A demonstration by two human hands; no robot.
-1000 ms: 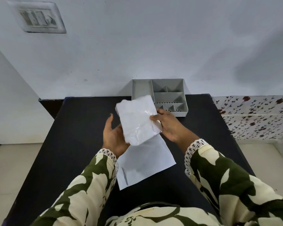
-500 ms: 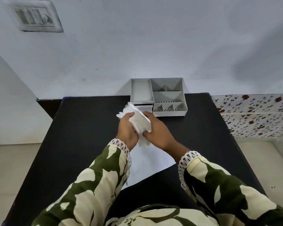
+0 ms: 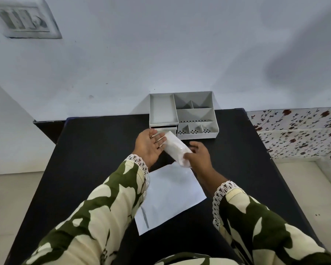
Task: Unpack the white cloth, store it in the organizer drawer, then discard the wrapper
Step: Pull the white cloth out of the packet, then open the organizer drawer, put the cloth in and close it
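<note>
The white cloth (image 3: 175,148), folded into a narrow roll, points toward the open drawer (image 3: 165,129) at the lower left of the grey organizer (image 3: 208,104). My right hand (image 3: 198,157) grips the roll's near end. My left hand (image 3: 148,146) lies flat against its left side, fingers straight and reaching to the drawer's front. The flat white wrapper (image 3: 170,196) lies on the black table (image 3: 88,159) under my forearms, partly covered by my left sleeve.
The organizer stands at the table's far edge against the white wall, with several open compartments on top. A switch plate (image 3: 25,21) is on the wall at upper left. A flower-patterned surface (image 3: 298,131) lies to the right of the table.
The cloth went from a flat sheet held up in both hands to a folded roll, and it moved forward to the drawer's mouth. My left hand opened flat beside it.
</note>
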